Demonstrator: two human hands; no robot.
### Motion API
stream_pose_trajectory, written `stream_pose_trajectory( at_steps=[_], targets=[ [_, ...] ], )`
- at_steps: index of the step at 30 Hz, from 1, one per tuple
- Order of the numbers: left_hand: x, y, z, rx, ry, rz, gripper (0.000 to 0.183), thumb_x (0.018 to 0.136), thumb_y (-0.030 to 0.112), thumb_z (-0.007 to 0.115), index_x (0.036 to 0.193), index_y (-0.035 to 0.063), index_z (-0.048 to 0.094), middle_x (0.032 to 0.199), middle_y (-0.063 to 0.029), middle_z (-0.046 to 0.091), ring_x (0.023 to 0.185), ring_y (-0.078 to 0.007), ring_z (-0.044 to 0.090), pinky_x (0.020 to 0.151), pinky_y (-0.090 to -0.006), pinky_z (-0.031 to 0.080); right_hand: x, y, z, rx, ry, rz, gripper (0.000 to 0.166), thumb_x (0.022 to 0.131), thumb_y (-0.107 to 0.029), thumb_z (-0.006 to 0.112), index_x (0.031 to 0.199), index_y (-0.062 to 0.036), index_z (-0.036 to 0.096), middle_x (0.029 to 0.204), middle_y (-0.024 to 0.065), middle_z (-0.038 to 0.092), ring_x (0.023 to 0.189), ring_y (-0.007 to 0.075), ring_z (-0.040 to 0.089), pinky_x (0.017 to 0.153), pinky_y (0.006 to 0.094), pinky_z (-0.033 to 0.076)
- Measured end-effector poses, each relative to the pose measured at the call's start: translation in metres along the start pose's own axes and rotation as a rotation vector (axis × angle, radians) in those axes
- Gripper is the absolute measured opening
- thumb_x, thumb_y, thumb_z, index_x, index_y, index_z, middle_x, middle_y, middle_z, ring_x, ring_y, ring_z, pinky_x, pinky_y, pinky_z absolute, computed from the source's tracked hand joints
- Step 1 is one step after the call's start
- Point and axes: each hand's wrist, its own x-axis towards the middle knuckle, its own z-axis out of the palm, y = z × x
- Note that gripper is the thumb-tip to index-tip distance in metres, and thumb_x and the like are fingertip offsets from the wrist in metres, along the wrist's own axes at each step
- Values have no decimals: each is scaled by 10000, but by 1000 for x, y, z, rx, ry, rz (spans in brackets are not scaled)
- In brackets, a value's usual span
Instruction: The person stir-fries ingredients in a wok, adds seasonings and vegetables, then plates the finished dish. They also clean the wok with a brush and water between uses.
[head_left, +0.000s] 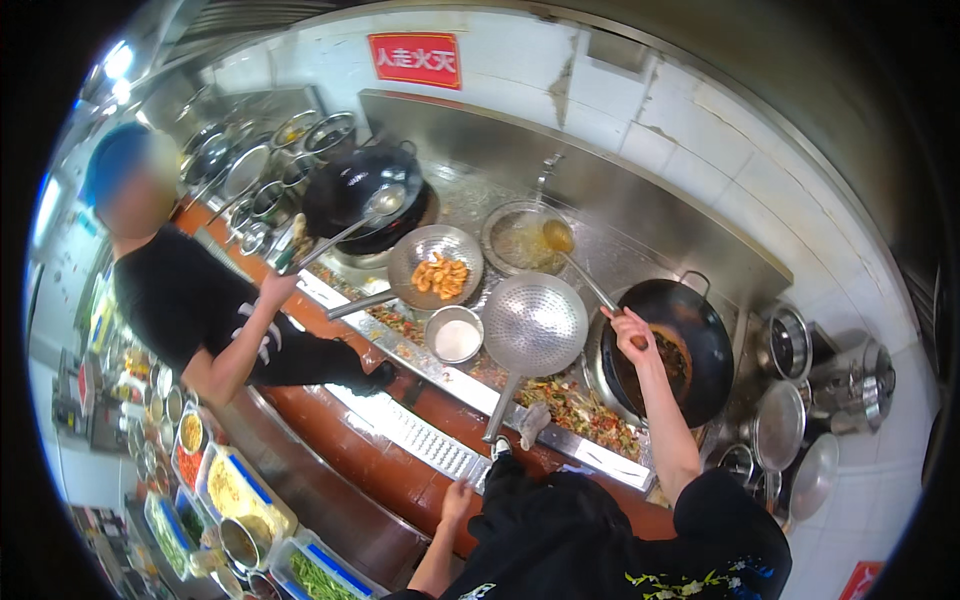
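My right hand (634, 335) grips the wooden-ended handle of a metal ladle (592, 281). The ladle's bowl is at the round basin (491, 251), which holds yellowish, bubbly liquid. Beneath my right forearm sits a black wok (709, 360) with dark brown sauce (681, 356) in it. My left hand (456, 501) hangs low by my leg, fingers loosely bent, nothing seen in it. Between wok and basin lies a bare perforated strainer (536, 322), its handle pointing towards me. Another strainer (405, 259) holds cooked shrimp-like pieces (441, 276). Beside it stands a metal pot (455, 337) with white contents.
A co-worker (187, 300) at left holds a ladle (337, 240) over a second wok (330, 180). Food scraps (581, 409) fill the stove's front gutter; a grey rag (534, 424) hangs there. Strainers and pots (780, 424) stand right. Ingredient tubs (240, 480) line the left counter.
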Motion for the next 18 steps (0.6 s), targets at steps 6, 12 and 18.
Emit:
stream_pose_trajectory(
  at_steps=[6, 12, 18],
  targets=[
    [-14, -154, -5, -19, -121, -339, 288, 936, 266, 578, 1011, -8, 624, 892, -157, 693, 826, -232, 658, 753, -362, 505, -174, 27, 37, -317, -88, -292, 508, 1017, -187, 410, 1450, 22, 245, 753, 73, 423, 488, 92, 435, 406, 204, 434],
    [31, 112, 14, 6, -208, 170, 219, 928, 113, 546, 1115, 11, 594, 1065, -170, 610, 1033, -275, 586, 889, -349, 461, -321, 67, 31, -1203, 752, -1044, 127, 982, -192, 523, 1052, -86, 533, 649, -15, 461, 457, 42, 355, 372, 186, 260],
    [-25, 459, 31, 112, -1211, 1201, 241, 938, 232, 560, 1128, 92, 610, 995, -100, 588, 872, -261, 597, 724, -383, 475, -436, 137, -11, -1458, 1172, -927, 134, 954, -225, 545, 883, -132, 480, 524, -41, 423, 401, 43, 384, 346, 185, 297]
  ],
)
